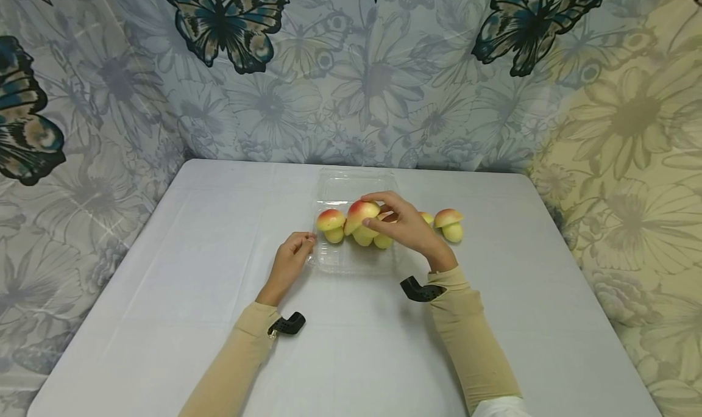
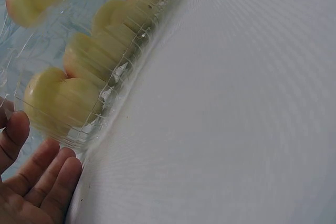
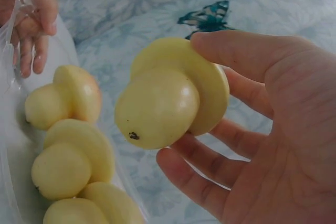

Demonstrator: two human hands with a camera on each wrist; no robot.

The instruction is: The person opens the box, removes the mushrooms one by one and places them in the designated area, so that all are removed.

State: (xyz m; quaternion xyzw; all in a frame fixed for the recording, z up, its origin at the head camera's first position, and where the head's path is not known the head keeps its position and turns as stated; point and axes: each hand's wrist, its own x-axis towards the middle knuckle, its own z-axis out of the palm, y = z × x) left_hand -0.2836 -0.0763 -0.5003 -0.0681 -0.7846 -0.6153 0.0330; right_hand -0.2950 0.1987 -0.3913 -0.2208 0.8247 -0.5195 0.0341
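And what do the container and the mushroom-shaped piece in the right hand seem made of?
Container: likely thin plastic, glossy; it is see-through, with glints on its ridges.
Mushroom-shaped piece: perhaps foam or plastic, smooth, softly shiny; its stem shows a pale highlight.

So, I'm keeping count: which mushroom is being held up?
The mushroom gripped by the right hand, raised over the clear container; the other mushrooms sit in the container or on the table, ungripped.

Soft light, faint shadows on the table (image 1: 351, 362); the left wrist view is dim, perhaps slightly blurred.
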